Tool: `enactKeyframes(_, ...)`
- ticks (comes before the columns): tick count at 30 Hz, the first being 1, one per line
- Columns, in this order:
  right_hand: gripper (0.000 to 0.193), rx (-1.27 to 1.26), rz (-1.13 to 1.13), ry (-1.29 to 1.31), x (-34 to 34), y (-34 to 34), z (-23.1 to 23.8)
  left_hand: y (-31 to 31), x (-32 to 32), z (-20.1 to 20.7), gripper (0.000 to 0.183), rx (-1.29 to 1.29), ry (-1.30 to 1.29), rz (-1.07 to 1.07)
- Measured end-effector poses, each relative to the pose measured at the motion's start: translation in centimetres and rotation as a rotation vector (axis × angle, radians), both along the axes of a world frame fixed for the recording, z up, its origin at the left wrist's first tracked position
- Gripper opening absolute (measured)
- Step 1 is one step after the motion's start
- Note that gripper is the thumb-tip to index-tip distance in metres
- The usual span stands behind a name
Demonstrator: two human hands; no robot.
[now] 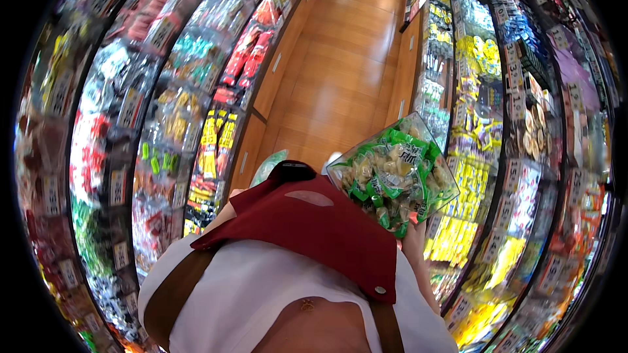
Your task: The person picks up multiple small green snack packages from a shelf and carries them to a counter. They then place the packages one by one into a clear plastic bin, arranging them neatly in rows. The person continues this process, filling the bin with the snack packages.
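In front of me on the right is a clear square plastic bin (447, 165), tilted. It is heaped with small snack packets (386, 173) in green and clear wrappers with pale pieces inside. My right hand (415, 227) grips the bin's near right side, its fingers partly covered by the packets. On the left, my forearm (221, 217) runs forward beside the dark red apron (307, 222), which hides the left hand's fingers. Just beyond the apron on that side shows a pale green, see-through plastic bag (269, 165); whether the left hand holds it is hidden.
Shelves (245, 124) of bagged goods with price tags line my left. More shelves (504, 124) with yellow, blue and purple packs stand close on my right. A shiny wooden floor (340, 59) runs ahead between wooden cabinet bases (278, 59).
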State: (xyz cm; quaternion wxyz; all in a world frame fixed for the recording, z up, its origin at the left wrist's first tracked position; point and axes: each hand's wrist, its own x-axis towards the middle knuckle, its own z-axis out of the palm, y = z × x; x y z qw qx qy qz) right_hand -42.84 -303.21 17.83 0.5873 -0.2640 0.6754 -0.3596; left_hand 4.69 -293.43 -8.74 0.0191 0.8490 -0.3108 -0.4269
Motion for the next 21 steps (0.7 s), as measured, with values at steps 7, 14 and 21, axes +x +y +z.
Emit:
enactKeyframes(7, 0.068, 0.033, 0.136, 0.007, 0.1, -21.8, -2.0, -17.8, 2.4, -0.9, 0.040, 0.037, -0.062, -0.027)
enactKeyframes(14, 0.064, -0.019, 0.181, -0.023, -0.2, -42.6, -2.0, -37.5, 4.9, 0.5, 0.040, 0.000, -0.039, 0.114)
enactKeyframes(21, 0.058, 0.027, 0.218, 0.053, 3.0, -62.7, -2.8, -57.5, 5.2, 0.3, 0.039, 0.018, -0.056, 0.142)
